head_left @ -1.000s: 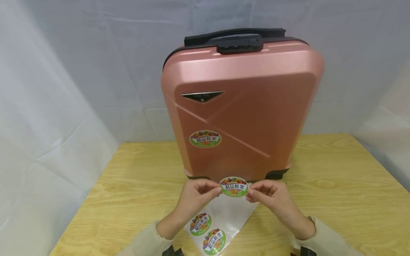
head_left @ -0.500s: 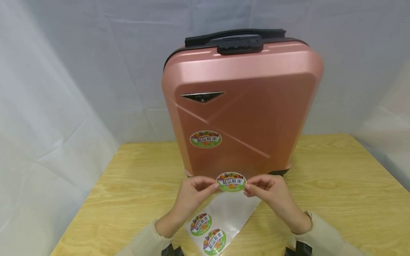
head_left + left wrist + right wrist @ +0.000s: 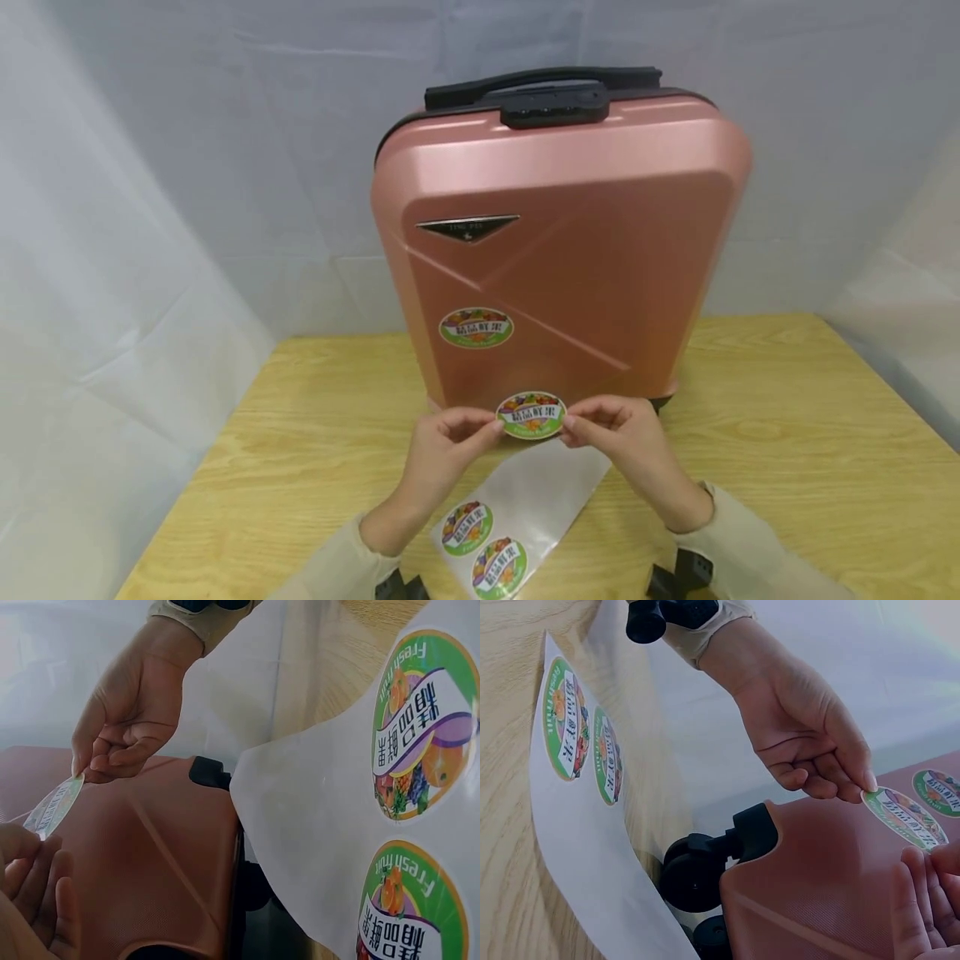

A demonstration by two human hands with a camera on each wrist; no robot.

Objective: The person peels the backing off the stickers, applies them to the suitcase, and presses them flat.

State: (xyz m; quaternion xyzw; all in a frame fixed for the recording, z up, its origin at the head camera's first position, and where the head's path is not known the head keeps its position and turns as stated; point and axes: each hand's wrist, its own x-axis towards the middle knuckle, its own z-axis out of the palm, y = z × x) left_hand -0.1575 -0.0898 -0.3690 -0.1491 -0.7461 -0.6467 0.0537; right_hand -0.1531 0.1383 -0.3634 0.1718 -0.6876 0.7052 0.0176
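Observation:
An oval fruit sticker (image 3: pixel 532 415) is stretched between both hands, in front of the lower part of a rose-pink suitcase (image 3: pixel 585 275). My left hand (image 3: pixel 447 446) pinches its left end between thumb and fingers. The opposite end is pinched by my right hand (image 3: pixel 626 437). In the right wrist view the held sticker (image 3: pixel 906 817) is tilted, and I cannot tell whether it touches the case. Another oval sticker (image 3: pixel 476 327) lies flat on the suitcase front, above and left of the held one. Below the hands is a white backing sheet (image 3: pixel 547 483) bearing two more stickers.
The suitcase stands upright on a wooden table (image 3: pixel 315 433), with a black handle (image 3: pixel 543 83) on top. Its black wheels (image 3: pixel 694 874) show in the right wrist view. A pale cloth (image 3: pixel 225 167) hangs behind and beside the table.
Both hands have moved up and slightly left with the sticker, from over the backing sheet's top edge to in front of the suitcase's lower face.

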